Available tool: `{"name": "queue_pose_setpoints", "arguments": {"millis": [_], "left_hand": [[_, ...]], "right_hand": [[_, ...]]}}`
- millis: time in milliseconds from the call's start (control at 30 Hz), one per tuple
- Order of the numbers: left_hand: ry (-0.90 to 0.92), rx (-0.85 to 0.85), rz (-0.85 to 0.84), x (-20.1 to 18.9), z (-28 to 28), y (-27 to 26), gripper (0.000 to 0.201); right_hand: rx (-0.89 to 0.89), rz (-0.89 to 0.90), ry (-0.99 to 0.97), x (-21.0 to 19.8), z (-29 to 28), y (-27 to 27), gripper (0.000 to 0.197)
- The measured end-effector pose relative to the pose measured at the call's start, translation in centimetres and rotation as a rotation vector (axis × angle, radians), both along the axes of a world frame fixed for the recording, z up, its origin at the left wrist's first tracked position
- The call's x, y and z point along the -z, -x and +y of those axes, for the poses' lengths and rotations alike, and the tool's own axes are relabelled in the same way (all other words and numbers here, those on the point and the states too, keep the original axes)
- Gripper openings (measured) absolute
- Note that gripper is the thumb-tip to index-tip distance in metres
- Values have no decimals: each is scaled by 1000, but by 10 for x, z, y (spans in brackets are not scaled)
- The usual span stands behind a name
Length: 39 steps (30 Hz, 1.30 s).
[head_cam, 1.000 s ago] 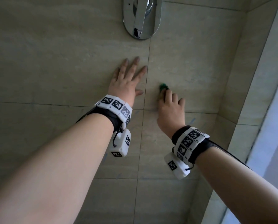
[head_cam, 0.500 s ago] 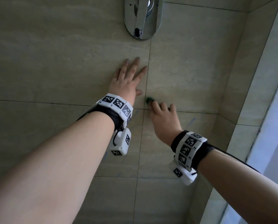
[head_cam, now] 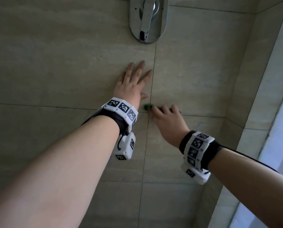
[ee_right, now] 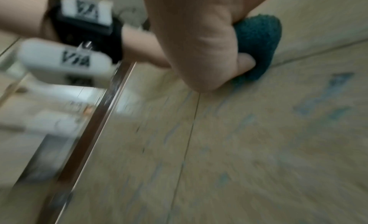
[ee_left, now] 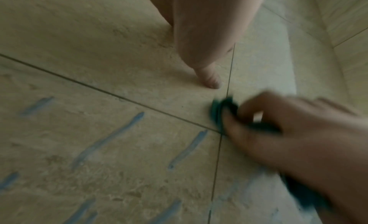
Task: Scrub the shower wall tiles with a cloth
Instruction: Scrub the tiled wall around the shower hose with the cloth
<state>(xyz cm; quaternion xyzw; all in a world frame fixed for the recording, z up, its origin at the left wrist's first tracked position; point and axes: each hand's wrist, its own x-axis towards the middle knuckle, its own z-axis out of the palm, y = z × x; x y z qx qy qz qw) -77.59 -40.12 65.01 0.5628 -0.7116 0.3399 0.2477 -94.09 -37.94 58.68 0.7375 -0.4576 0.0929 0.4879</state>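
Cloth (head_cam: 147, 106) gripped in right hand (head_cam: 168, 122), pressed against wall tiles (head_cam: 195, 71).

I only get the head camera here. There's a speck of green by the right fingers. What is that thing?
Observer: A fuzzy dark green cloth, bunched up. The right hand grips it with curled fingers, as the right wrist view shows.
Operator: Is there dirt on the wall? I barely see any.
Observer: The left wrist view shows several slanted blue streaks on the tile below the horizontal grout line.
Operator: Is the cloth near them?
Observer: It sits where the grout lines cross, with one streak just below it.
Operator: And the left hand?
Observer: The left hand lies flat on the wall; from its wrist camera the thumb tip touches the tile just above the cloth.
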Motion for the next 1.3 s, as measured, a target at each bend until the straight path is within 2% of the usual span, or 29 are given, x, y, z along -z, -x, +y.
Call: {"name": "queue_pose_setpoints", "arguments": {"millis": [67, 233, 367, 500, 667, 733, 833, 967, 1067, 1133, 1233, 1300], "left_hand": [[-4, -3, -6, 0, 0, 1, 81], [15, -3, 7, 2, -1, 2, 80], [9, -21, -5, 2, -2, 0, 81], [19, -26, -14, 4, -4, -1, 82], [17, -21, -8, 4, -1, 1, 82], [24, -18, -6, 4, -1, 0, 82], [25, -17, 0, 4, -2, 0, 81], [26, -22, 3, 5, -3, 1, 80], [32, -15, 22, 6, -4, 2, 81], [34, -7, 29, 6, -4, 3, 81], [36, -9, 17, 6, -5, 2, 82], [35, -20, 8, 6, -6, 1, 83]], "right_hand": [[2, 87, -23, 10, 3, 8, 47], [105, -214, -16, 8, 2, 6, 54], [25, -100, -37, 23, 5, 9, 47], [97, -277, -20, 21, 4, 25, 54], [-18, -213, 2, 30, 4, 26, 59], [-25, -250, 13, 27, 3, 34, 62], [144, -407, -44, 23, 6, 50, 65], [502, -783, -206, 25, 7, 84, 65], [510, -969, -204, 27, 4, 90, 64], [493, -944, -246, 28, 4, 80, 70], [378, -684, -297, 35, 7, 62, 82], [303, -540, -287, 36, 9, 64, 81]]}}
